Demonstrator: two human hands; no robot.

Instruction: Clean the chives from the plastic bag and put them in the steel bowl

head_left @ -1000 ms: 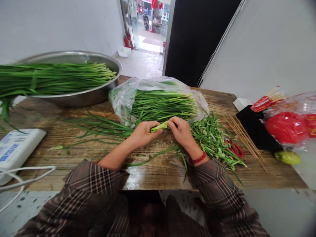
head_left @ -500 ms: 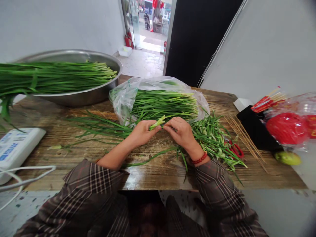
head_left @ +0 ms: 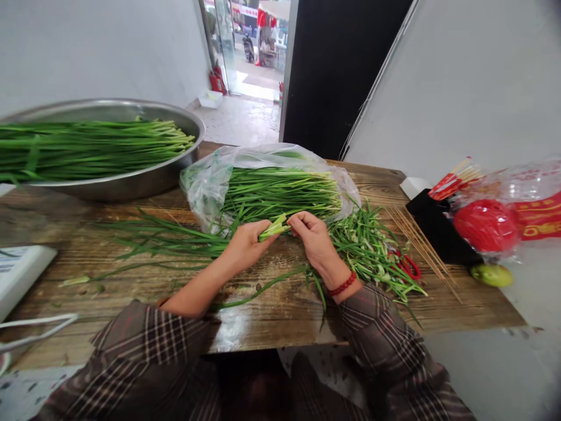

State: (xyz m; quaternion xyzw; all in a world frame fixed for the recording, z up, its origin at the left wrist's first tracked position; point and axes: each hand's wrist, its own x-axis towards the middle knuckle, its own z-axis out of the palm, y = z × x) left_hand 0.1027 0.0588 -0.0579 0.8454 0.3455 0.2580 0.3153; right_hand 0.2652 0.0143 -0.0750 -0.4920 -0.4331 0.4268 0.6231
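My left hand (head_left: 246,245) is closed around a small bunch of garlic chives (head_left: 275,227), its pale stem ends poking out toward the right. Fingers of my right hand (head_left: 312,237) are pinched together at the tips of those stems; whatever lies between them is too small to make out. Long green leaves (head_left: 175,240) trail left from the held bunch across the wooden table. Just behind both hands lies a clear plastic bag (head_left: 204,193) with a thick pile of chives (head_left: 280,190) in it. Beside my right hand is a heap of loose trimmings (head_left: 363,248).
A large steel basin (head_left: 144,181) of chives stands at the back left. Red-handled scissors (head_left: 409,267) lie partly under the trimmings, near thin wooden skewers (head_left: 423,251). At the right are a black box (head_left: 442,234) and a yellow-green fruit (head_left: 491,275). A white device (head_left: 24,269) sits at left.
The view has shifted, so the table's things appear farther left and slightly lower. My right hand has drawn slightly up around the stem tips, while my left hand keeps hold of the bunch.
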